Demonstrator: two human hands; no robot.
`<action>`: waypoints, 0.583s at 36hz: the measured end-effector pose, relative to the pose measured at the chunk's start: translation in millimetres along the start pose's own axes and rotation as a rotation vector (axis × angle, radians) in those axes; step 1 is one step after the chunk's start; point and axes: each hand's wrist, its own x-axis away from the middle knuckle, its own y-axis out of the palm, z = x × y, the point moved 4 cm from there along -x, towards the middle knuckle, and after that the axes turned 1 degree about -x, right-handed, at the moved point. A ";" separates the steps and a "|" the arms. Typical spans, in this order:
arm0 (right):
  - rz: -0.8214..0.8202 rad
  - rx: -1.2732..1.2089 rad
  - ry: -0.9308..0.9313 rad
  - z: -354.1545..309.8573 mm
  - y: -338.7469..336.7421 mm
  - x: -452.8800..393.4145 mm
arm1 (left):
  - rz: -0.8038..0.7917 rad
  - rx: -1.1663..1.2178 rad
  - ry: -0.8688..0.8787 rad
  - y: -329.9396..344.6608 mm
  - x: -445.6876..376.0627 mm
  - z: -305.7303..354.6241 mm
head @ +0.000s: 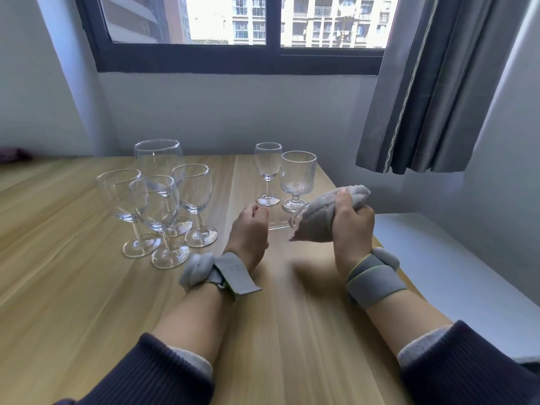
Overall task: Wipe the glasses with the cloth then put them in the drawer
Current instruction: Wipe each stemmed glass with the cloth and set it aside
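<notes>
A clear stemmed glass [279, 225] lies sideways in the air between my hands. My left hand [249, 229] grips its foot and stem. My right hand [352, 222] presses a grey cloth [317, 222] around its bowl, so the bowl is mostly hidden. Several clear wine glasses [155, 206] stand upright in a cluster on the left of the wooden table [73, 287]. A small wine glass [268, 173] and a ribbed goblet [298, 179] stand just beyond my hands. No drawer is in view.
The table's right edge runs close under my right wrist, with a white surface [453, 273] beside and below it. A grey curtain [432, 97] hangs at the right. A wall and a window [233, 33] lie behind the table.
</notes>
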 end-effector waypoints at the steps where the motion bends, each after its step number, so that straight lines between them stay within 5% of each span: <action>1: 0.020 0.018 -0.038 -1.2 -0.5 -0.1 | -0.046 0.075 -0.091 4.1 -1.5 -5.6; 6: 0.079 0.015 -0.142 -7.7 -7.1 -3.0 | -0.256 0.250 -0.287 18.4 0.3 -16.2; 17: -0.077 0.038 -0.514 -22.3 -7.8 10.2 | -0.310 0.443 -0.409 13.6 5.5 -20.5; 21: -0.098 0.000 -0.500 -19.7 -7.3 8.6 | -0.297 0.478 -0.410 14.9 6.1 -20.9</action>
